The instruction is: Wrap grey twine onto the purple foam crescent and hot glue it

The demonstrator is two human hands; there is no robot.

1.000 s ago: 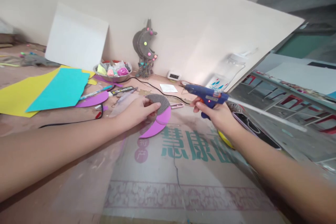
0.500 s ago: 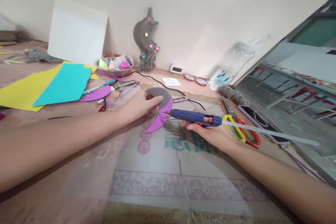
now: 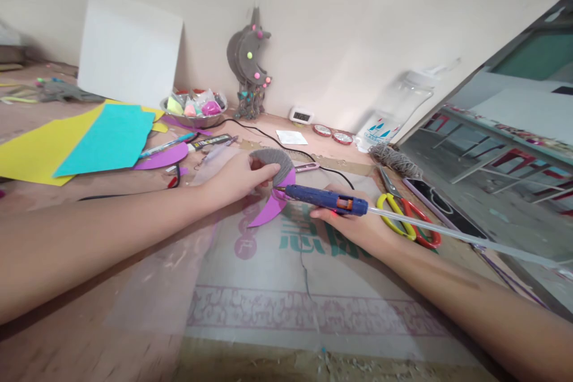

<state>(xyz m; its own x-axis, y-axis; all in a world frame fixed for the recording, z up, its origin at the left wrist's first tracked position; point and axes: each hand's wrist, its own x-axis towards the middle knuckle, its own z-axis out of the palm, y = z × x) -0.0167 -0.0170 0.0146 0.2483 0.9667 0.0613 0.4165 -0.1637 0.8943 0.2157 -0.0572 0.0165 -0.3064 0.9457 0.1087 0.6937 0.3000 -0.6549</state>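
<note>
My left hand (image 3: 239, 179) pinches a purple crescent cutout (image 3: 270, 210) by its upper part, which is wrapped in grey yarn (image 3: 283, 161). The bare purple tail points down and to the left, above a printed plastic sheet (image 3: 255, 304). In my right hand (image 3: 347, 215) is a blue hot glue gun (image 3: 320, 196), its nozzle at the purple surface just below the wrapped part. Whether the tip touches the cutout I cannot tell. A long clear glue stick (image 3: 430, 230) sticks out of the gun's back end. My right fingers are partly hidden behind the gun.
Scissors (image 3: 409, 221), a phone (image 3: 441, 206) and a grey yarn skein (image 3: 394, 160) lie on the right. Yellow (image 3: 31, 152) and turquoise sheets (image 3: 105, 140) are on the left. A bowl (image 3: 194, 113), a small clock (image 3: 301, 115) and a bottle (image 3: 394, 107) stand behind.
The glue gun has shifted slightly left, its nozzle now closer to the edge of the yarn wrapping. My left hand keeps its hold on the crescent; the view has moved a little.
</note>
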